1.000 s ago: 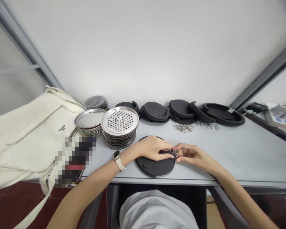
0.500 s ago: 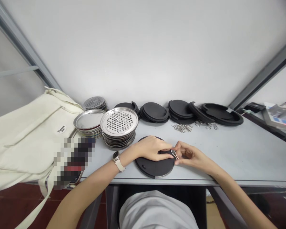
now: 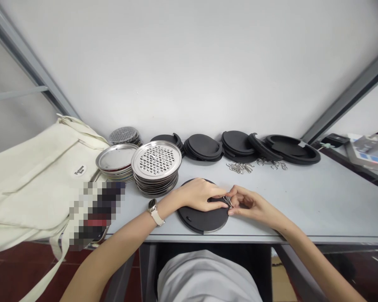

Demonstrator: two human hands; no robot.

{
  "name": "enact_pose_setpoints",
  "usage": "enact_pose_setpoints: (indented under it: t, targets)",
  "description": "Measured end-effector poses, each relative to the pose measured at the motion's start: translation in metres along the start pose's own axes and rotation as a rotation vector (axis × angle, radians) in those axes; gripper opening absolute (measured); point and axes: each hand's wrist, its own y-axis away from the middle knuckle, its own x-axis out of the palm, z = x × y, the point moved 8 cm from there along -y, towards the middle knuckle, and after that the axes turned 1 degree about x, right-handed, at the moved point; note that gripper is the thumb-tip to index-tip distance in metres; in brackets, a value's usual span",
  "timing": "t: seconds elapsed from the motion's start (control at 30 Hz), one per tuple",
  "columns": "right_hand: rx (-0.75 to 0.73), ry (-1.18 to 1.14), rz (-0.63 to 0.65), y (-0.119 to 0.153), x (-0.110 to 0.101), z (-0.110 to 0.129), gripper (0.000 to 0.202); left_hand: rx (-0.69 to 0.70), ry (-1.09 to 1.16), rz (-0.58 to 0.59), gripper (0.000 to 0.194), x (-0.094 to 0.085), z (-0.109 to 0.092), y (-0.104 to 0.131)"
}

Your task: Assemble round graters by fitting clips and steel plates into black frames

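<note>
- The work in hand looks midway: a bent-wire clip point(image 3: 227, 201) sits at the right-hand edge of a round black disc point(image 3: 204, 221), and whether it is seated cannot be told.
- The right hand point(image 3: 251, 204) pinches that clip between thumb and fingers.
- The left hand point(image 3: 199, 195) lies over the disc, thumb and forefinger reaching the clip from the other side; whether they also grip it, I cannot tell.
- The disc lies flat under the left hand, a strip of bright metal edge showing on the side nearest the wearer.
- Seemingly left to use: loose wire clips point(image 3: 240, 168) heaped just beyond the pinch, with more hooks and rings point(image 3: 279, 165) farther right.
- Left of the grip stand stacked perforated metal grater discs point(image 3: 156, 161) and plain metal plates point(image 3: 118, 157).
- Beyond the grip rest stacked black discs point(image 3: 203, 147); whether these are finished or waiting does not show.
</note>
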Motion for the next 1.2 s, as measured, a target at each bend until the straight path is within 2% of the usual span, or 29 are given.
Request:
enact_pose_setpoints:
  t: [1.2]
  targets:
    - [0.023, 0.045, -0.022, 0.0006, -0.001, 0.0007, 0.032, -0.005, -0.062, 0.022, 0.022, -0.0004, -0.0021, 0.0003]
